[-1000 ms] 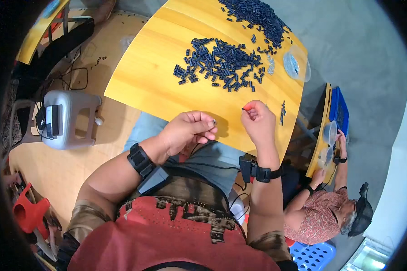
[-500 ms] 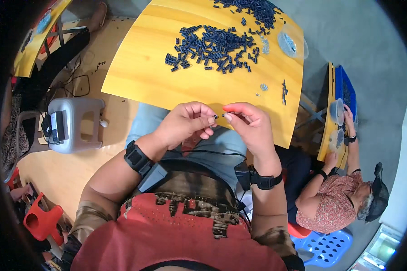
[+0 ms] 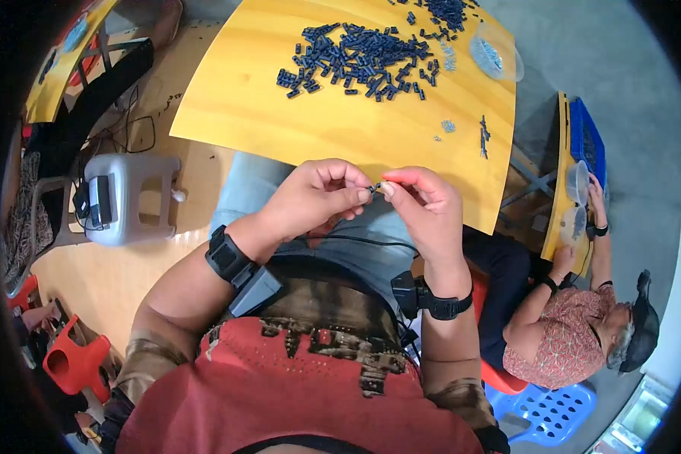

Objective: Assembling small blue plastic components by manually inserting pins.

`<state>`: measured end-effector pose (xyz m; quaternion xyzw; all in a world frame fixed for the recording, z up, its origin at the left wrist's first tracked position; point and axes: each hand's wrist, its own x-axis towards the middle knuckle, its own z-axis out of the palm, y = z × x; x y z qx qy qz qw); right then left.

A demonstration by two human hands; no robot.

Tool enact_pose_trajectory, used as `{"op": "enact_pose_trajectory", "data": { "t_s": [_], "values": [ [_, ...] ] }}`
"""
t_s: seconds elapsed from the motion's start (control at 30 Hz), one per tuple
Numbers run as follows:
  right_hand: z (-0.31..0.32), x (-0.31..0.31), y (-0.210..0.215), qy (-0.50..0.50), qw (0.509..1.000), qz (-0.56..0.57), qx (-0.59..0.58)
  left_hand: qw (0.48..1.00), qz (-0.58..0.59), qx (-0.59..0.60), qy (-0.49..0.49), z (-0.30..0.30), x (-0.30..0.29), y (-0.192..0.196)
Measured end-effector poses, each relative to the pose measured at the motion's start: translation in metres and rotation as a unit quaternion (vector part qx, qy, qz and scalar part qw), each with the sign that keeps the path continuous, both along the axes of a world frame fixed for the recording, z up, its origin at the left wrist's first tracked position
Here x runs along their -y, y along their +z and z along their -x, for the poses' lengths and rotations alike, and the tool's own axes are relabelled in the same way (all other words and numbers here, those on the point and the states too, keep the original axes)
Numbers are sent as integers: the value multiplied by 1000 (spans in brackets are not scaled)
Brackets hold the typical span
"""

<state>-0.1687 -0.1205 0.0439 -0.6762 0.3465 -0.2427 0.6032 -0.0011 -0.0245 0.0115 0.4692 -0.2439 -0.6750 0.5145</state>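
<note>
My left hand (image 3: pixel 321 195) and my right hand (image 3: pixel 425 203) meet fingertip to fingertip above my lap, just off the near edge of the yellow table (image 3: pixel 242 98). Between thumb and forefinger the left pinches a small black part (image 3: pixel 373 188). The right is pinched too, at the other side of that part; what it grips is mostly covered by the fingertips. Farther off on the table lies a heap of small black plastic parts (image 3: pixel 356 60). Nearer, to the right, are a little pile of small silvery pieces (image 3: pixel 448 126) and a short row of dark thin pieces (image 3: pixel 484 138).
A clear tub (image 3: pixel 488 57) with small shiny pieces stands at the table's far right. A co-worker (image 3: pixel 560 340) sits to the right by another table with a blue tray (image 3: pixel 587 144). On the left are a grey stool (image 3: pixel 125 197) and a red chair (image 3: pixel 76 359).
My hands have come together, so the small pieces at their fingertips now meet where a gap was before. The table has shifted slightly in view.
</note>
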Motion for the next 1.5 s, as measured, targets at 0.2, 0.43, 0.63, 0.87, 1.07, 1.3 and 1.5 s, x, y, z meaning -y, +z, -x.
{"op": "enact_pose_trajectory", "data": {
  "t_s": [0.2, 0.43, 0.63, 0.87, 1.07, 1.3, 1.5],
  "values": [
    [0, -3, -5, 2, 1000, -1, -10, 1000, 10, 10, -1, 2, -2, -6],
    [3, -1, -8, 1, 999, 27, -27, 1000, 2, 27, 4, 5, -1, -7],
    [4, 0, -10, 4, 998, 45, -46, 1000, -9, 21, -12, 4, 1, -10],
    [0, -2, -7, -16, 998, 29, -57, 999, 31, 36, -2, 3, 3, -9],
    [-7, 0, -7, 11, 994, 49, -98, 996, 35, 78, 18, 1, -1, -13],
    [-8, 8, -6, 58, 988, 34, -140, 989, 66, 132, 12, 1, -3, -18],
    [-6, 11, -6, 82, 986, -8, -144, 984, 61, 163, -32, 0, -3, -21]
  ]
}}
